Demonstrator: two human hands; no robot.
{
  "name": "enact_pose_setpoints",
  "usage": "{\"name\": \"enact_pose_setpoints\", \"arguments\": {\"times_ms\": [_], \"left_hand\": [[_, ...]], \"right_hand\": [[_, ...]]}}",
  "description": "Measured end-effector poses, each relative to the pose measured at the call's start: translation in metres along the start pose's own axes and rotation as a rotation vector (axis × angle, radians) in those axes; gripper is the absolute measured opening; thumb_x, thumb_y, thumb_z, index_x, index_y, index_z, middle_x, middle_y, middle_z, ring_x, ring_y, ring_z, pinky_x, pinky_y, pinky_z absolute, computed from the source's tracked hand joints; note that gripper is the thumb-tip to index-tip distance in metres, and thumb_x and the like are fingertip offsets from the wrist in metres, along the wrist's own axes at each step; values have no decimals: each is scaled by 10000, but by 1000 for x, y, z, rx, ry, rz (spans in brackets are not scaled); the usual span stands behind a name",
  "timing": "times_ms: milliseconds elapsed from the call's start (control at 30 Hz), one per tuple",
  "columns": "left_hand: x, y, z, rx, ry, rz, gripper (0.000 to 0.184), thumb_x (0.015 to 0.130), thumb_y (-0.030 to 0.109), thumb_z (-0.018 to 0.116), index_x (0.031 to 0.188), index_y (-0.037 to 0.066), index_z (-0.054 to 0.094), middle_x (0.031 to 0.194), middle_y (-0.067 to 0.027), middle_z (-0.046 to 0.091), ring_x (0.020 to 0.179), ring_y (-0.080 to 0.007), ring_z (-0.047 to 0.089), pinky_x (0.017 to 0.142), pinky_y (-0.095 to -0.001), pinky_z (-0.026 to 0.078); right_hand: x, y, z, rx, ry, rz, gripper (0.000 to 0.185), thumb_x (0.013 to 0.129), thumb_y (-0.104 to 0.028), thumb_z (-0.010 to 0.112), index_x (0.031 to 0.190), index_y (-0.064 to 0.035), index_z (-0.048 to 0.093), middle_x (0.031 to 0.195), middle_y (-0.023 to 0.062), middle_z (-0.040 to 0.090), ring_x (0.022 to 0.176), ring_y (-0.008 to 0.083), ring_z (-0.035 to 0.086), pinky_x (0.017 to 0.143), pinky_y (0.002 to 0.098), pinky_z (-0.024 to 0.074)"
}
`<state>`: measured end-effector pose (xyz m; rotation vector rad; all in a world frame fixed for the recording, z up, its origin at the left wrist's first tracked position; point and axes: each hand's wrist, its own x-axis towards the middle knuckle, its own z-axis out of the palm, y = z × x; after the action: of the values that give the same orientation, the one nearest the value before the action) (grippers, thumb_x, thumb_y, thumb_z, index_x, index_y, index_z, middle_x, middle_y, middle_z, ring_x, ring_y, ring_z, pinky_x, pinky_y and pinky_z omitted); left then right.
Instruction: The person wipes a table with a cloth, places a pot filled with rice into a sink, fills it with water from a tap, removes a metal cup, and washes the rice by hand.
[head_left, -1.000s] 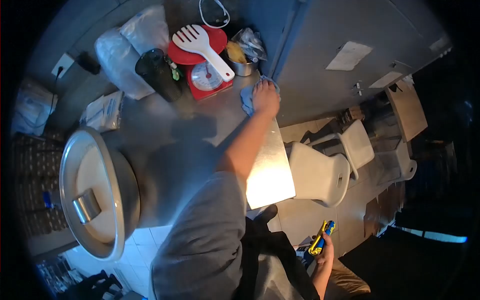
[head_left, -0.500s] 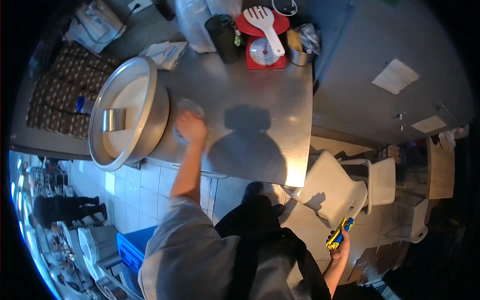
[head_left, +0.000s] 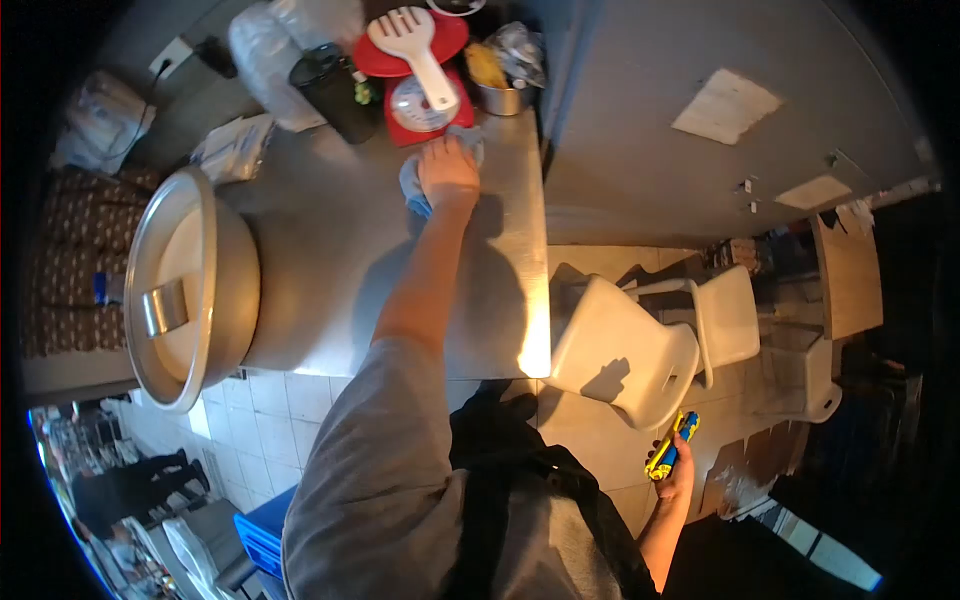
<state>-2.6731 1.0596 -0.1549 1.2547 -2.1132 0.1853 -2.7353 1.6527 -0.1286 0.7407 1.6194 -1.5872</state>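
Note:
My left hand [head_left: 447,168] presses a grey-blue cloth [head_left: 412,185] onto the steel table [head_left: 320,270], right at the foot of a red kitchen scale [head_left: 405,135]. Across the scale lies a white slotted turner [head_left: 425,65]. Off to the right, away from the table, my right hand [head_left: 678,472] is closed around a yellow-and-blue object [head_left: 672,448]; its kind is unclear. At the table's left side stands a large metal basin [head_left: 235,285] with pale contents and a metal cup [head_left: 166,307] inside.
Behind the cloth are a dark tumbler [head_left: 340,95], plastic bags [head_left: 265,60] and a small metal pot [head_left: 502,98]. White chairs [head_left: 630,350] stand right of the table. A blue crate [head_left: 265,535] is at lower left. Farther off, a person in dark clothes [head_left: 125,490] bends over.
My left hand has slid the cloth from beside the basin, away and to the right, up to the scale. The view has shifted; my right hand keeps its hold.

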Motion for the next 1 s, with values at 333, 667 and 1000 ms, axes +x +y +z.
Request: {"name": "enact_pose_setpoints", "arguments": {"times_ms": [333,667,1000], "left_hand": [[-141,69,-117,-379,-473,403,409,774,217,608,1153,77,542,1193,-94,547,1150,-258,484,971,-408,373],[-208,-89,-185,472,-19,-574,259,799,186,545,996,21,569,915,-151,604,854,-338,574,737,-457,441],[-222,141,-162,-28,-134,-54,322,780,152,575,1092,77,564,1036,-117,561,998,-293,523,873,-416,395]], "right_hand": [[8,6,-34,-53,-58,24,401,750,-363,667,1012,-85,542,796,107,612,636,251,596,567,390,501],[62,-99,-126,-148,-108,25,364,772,-365,671,1014,-121,549,808,74,602,648,215,580,549,350,487],[82,-153,-98,-193,-239,-44,377,806,-387,649,1039,-110,543,820,73,591,642,220,583,535,359,490]]}}
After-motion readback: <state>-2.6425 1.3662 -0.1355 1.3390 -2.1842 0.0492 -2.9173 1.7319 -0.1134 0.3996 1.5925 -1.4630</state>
